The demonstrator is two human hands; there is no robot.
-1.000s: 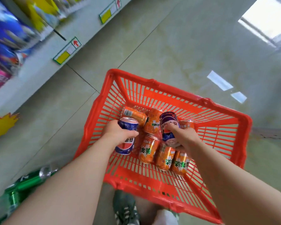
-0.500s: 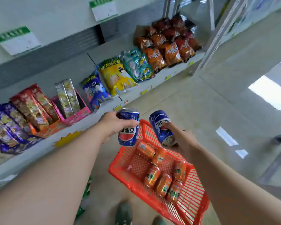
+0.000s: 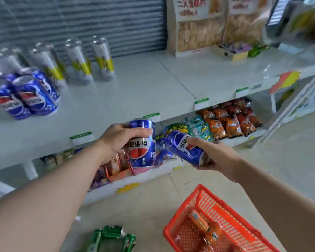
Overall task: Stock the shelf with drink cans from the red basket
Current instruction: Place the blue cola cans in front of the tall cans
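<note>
Both arms were stretched forward toward the shelf (image 3: 144, 91). The left hand (image 3: 116, 140) gripped an upright blue can (image 3: 142, 144), thumb across its front. The right hand (image 3: 216, 157) clasped a tilted blue can (image 3: 184, 148) from beneath, slanting toward ten o'clock. The red basket (image 3: 189, 206) sat on the floor at five o'clock, orange cans (image 3: 207, 228) inside.

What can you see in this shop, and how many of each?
Shelf: one, white, ahead.
Shelf cans: several, blue, shelf's left end.
Tall cans: several, silver-yellow, behind those.
Snack bags: many, mixed colours, lower shelf.
Basket: one, red, floor, bottom right.
Orange cans: a few, orange, inside basket.
Green cans: some, green, floor, bottom edge.
Left-hand can: one, blue, held upright.
Right-hand can: one, blue, held tilted.
Left hand: one, grips its can.
Right hand: one, grips its can.
</note>
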